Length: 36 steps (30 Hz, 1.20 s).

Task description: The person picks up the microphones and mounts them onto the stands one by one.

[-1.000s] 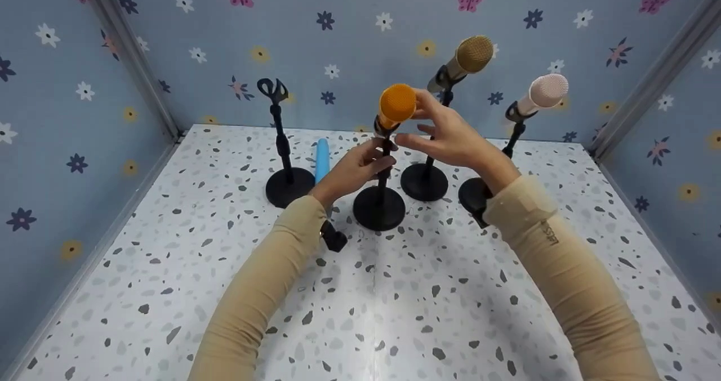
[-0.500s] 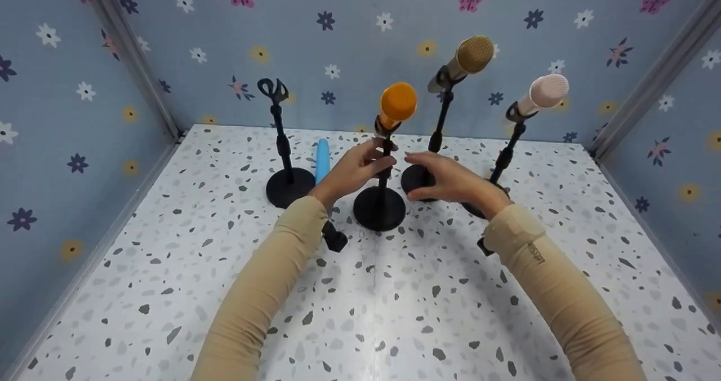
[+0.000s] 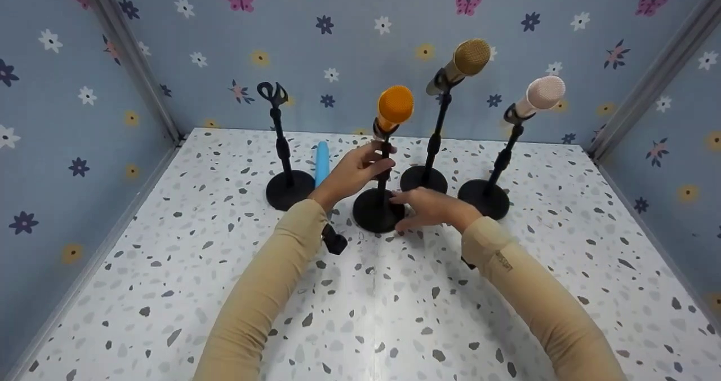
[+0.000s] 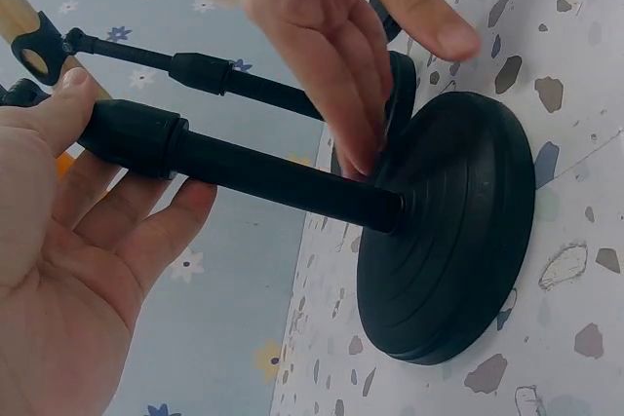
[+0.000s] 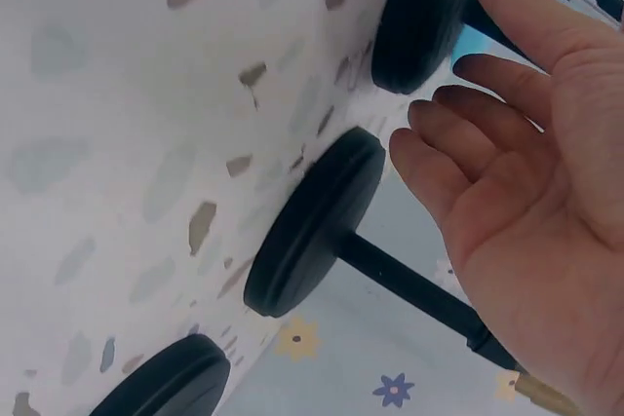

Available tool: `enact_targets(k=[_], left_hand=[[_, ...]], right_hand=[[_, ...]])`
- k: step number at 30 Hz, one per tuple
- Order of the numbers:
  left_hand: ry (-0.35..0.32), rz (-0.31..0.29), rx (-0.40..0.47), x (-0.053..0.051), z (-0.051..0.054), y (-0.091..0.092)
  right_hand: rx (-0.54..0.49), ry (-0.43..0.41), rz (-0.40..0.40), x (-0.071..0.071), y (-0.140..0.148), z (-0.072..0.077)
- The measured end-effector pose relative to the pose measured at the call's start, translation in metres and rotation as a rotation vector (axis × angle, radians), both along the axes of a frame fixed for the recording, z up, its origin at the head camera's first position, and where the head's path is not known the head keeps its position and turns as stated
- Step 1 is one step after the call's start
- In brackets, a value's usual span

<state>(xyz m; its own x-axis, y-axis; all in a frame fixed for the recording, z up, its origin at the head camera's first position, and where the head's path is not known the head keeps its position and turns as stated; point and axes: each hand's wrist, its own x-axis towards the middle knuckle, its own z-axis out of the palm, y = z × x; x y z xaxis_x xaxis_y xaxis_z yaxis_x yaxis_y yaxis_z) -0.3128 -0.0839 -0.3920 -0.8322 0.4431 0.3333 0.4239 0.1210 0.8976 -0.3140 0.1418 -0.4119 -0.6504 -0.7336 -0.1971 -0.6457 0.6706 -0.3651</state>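
An orange microphone sits tilted in the clip of a black desktop microphone stand. My left hand grips this stand's upright, thumb and fingers around the thick collar in the left wrist view. Low at the round base's right side is my right hand, fingers loosely extended and thumb apart. It holds nothing in the right wrist view, with the base just past its fingertips; whether they touch it, I cannot tell.
Behind stands a gold microphone on its stand; a pale pink microphone stands right. The left stand has a bare clip. A light blue rod lies partly hidden by my left arm, a black piece nearby. Patterned walls enclose the table.
My right hand has come down from beside the orange microphone to the stand's base. My left hand keeps its grip on the upright, and the stands have stayed in place.
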Motion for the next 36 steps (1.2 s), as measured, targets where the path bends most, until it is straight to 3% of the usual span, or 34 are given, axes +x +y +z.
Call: enact_targets(k=[15, 29, 36], left_hand=[[-0.068, -0.011, 0.074, 0.001, -0.004, 0.001], [-0.018, 0.015, 0.028, 0.003, 0.003, -0.001], [0.032, 0.008, -0.068, 0.003, 0.008, -0.001]], right_hand=[[-0.026, 0.126, 0.028, 0.007, -0.006, -0.014], [-0.014, 0.115, -0.018, 0.007, -0.013, -0.008], [-0.007, 0.092, -0.059, 0.007, -0.011, -0.010]])
